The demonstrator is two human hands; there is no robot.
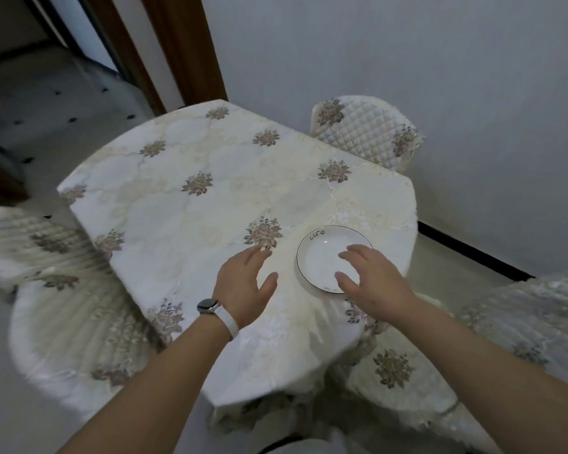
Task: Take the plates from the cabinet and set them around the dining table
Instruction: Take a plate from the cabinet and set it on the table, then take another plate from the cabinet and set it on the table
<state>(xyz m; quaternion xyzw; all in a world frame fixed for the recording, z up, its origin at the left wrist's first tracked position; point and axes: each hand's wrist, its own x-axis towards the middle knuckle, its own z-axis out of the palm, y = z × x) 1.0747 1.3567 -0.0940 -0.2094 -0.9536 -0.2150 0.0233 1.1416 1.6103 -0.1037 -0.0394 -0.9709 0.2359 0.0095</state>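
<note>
One white plate [322,253] with a thin dark rim line and the word "life" lies flat on the dining table [191,204], near its right front corner. My right hand [374,283] hovers over the plate's near right part with fingers spread and relaxed, holding nothing. Whether its fingertips touch the plate I cannot tell. My left hand [246,283], with a watch on a white strap at the wrist, is open over the cloth just left of the plate, apart from it. The cabinet is not in view.
The table wears a cream floral cloth. Padded chairs stand around it: one at the far right [371,132], one at the left [63,290], one at the near right [473,355]. A wall lies behind, and a brown door frame [177,44] and open floor at the upper left.
</note>
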